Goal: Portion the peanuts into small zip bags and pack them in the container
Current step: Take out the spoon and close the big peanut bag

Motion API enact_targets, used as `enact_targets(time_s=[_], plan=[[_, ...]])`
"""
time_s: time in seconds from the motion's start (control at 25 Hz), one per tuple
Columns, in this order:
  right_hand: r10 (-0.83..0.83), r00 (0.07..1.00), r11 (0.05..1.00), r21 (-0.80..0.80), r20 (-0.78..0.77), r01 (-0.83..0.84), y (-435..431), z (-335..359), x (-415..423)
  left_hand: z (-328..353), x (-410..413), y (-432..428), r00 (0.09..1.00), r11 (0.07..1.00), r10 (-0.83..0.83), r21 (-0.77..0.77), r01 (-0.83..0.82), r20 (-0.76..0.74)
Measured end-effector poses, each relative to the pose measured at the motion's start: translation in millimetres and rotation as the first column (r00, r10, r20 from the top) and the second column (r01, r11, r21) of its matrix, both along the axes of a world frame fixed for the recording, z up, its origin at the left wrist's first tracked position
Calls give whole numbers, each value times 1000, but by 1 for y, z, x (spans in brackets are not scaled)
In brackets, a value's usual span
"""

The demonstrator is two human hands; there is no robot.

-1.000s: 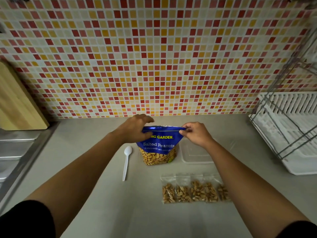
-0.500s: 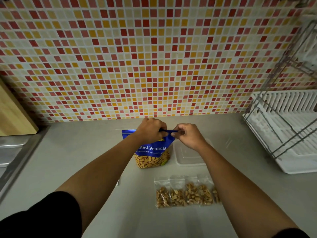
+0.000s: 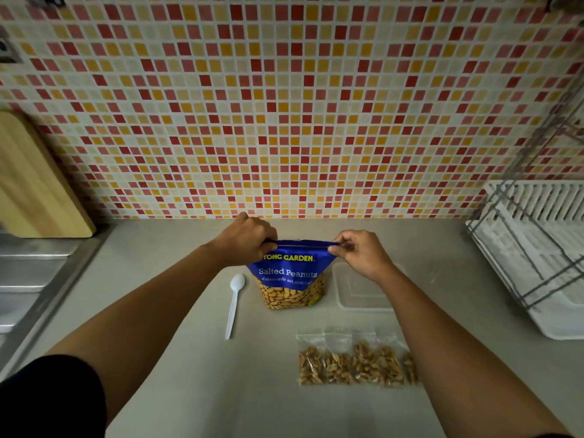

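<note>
A blue bag of salted peanuts [image 3: 289, 275] stands upright on the grey counter [image 3: 177, 311], nuts showing through its lower window. My left hand [image 3: 245, 240] pinches the left end of the bag's top strip and my right hand [image 3: 361, 251] pinches the right end. A clear plastic container [image 3: 357, 290] lies right of the bag, partly under my right wrist. Several small zip bags [image 3: 354, 361] filled with peanuts lie in a row near me, their right end hidden by my forearm. A white plastic spoon [image 3: 234, 303] lies left of the peanut bag.
A white dish rack with a wire frame [image 3: 537, 248] fills the right side. A wooden cutting board [image 3: 34, 184] leans on the tiled wall at the left, above a steel sink drainer [image 3: 28, 279].
Half a second ago both hands were close together at the right part of the bag's top; now they sit apart at its two ends, and the bag stands straighter with the spoon visible again.
</note>
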State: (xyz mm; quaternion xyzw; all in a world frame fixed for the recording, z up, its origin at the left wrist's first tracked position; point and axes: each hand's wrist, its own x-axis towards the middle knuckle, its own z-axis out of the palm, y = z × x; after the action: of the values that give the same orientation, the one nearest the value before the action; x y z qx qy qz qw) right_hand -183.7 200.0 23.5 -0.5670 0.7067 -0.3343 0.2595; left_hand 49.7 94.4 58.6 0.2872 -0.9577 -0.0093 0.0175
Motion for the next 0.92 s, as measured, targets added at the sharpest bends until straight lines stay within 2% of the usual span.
enact_targets(time_s=[0.32, 0.4, 0.44, 0.48, 0.56, 0.64, 0.68, 0.8, 0.92], plan=[[-27, 999, 999, 26, 33, 26, 3, -2, -3, -7, 35, -12, 999, 999, 45, 24, -44, -30], [-30, 999, 999, 38, 31, 29, 3, -1, -1, -8, 39, -11, 992, 989, 105, 111, -96, -76], [-50, 998, 998, 34, 28, 49, 4, 0, 2, -9, 39, -8, 973, 969, 180, 198, -149, -148], [-92, 995, 995, 30, 49, 91, 6, -2, 5, -11, 38, -3, 928, 928, 288, 310, -208, -238], [-208, 963, 978, 67, 173, 200, 11, -10, 15, -21, 36, 12, 752, 771, 545, 573, -276, -371], [-313, 892, 947, 174, 325, 269, 19, -25, 26, -43, 34, 33, 568, 557, 741, 800, -222, -358], [-343, 868, 933, 235, 358, 271, 23, -35, 31, -58, 33, 44, 524, 467, 790, 866, -179, -318], [-354, 806, 912, 366, 474, 185, 31, -48, 48, -98, 27, 67, 473, 289, 853, 954, -75, -221], [-361, 725, 915, 373, 587, 153, 24, -53, 63, -115, 11, 66, 375, 204, 906, 979, 19, -196]])
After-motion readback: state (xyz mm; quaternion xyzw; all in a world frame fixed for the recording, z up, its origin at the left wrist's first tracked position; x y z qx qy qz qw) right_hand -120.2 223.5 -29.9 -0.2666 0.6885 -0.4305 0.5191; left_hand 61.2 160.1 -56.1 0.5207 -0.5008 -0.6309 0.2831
